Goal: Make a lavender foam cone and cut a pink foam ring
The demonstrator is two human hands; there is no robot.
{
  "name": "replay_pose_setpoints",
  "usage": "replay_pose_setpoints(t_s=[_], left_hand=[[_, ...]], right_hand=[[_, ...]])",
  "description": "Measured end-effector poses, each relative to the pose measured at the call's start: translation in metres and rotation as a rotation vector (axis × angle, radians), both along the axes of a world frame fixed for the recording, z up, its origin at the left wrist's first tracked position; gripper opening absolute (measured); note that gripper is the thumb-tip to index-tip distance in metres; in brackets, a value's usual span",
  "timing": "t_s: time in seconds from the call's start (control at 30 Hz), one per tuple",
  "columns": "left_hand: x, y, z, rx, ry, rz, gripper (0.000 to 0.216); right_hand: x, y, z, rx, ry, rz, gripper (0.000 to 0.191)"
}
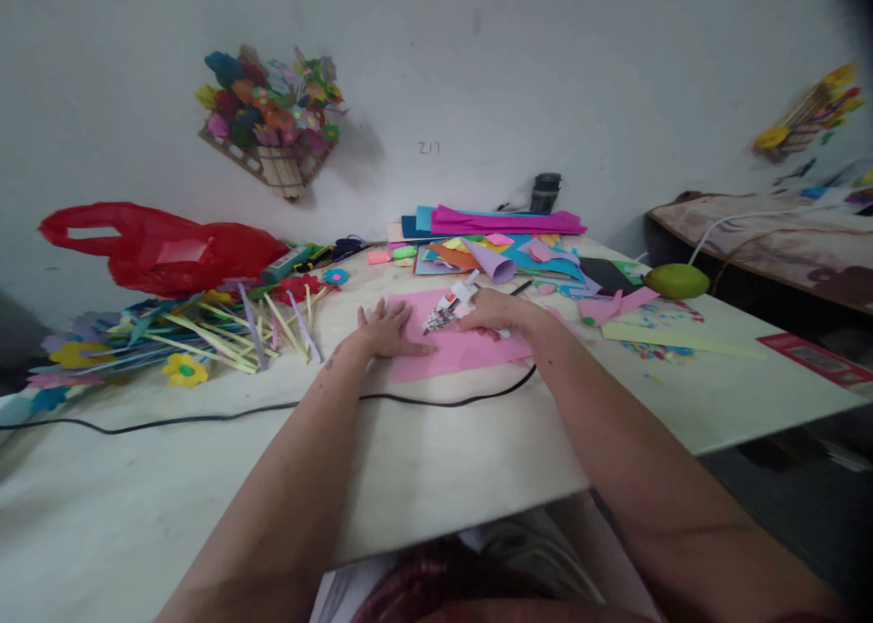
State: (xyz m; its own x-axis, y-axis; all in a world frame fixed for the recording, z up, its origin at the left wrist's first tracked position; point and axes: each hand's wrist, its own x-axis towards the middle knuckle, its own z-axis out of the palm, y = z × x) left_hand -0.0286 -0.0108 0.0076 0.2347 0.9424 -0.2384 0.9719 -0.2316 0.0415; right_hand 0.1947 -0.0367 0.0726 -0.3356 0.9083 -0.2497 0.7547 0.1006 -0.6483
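Pink sheet (456, 359), felt or craft paper (can't tell), lies flat mid-worktop (423, 505) under both hands. Left hand (387, 332) fingers splayed and pressing its left part, nothing gripped. Right hand (501, 313) fingers wrapped round a white glue gun (447, 308), by its look, nozzle angled down towards 8 o'clock; trigger state and any glue line not readable.

Progress, judged from layout: sheet looks early-stage, no fold or roll showing. From the sheet, at 9 o'clock: flat-petalled yellow flower (185, 369) looks finished, beside thin, straight pale-yellow sticks (218, 339). At 1 o'clock: smooth lilac cone (492, 261), already rolled. Glossy, crumpled red plastic bag (170, 246) at 10; bits of confetti (656, 351) at 3; slim black cord (443, 403) curving past 6.
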Motion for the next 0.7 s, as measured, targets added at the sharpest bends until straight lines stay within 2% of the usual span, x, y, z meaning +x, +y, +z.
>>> replay_pose_setpoints(t_s=[0.33, 0.5, 0.7], left_hand=[[0.0, 0.001, -0.001, -0.003, -0.007, 0.009, 0.115], [0.0, 0.002, -0.002, -0.006, 0.003, 0.009, 0.113], [0.001, 0.0, 0.002, -0.011, 0.014, 0.002, 0.113]], right_hand=[[0.015, 0.004, -0.002, -0.049, 0.016, -0.009, 0.03], [0.023, 0.004, 0.001, -0.016, -0.017, 0.025, 0.029], [0.028, -0.001, 0.01, 0.05, -0.107, -0.018, 0.032]])
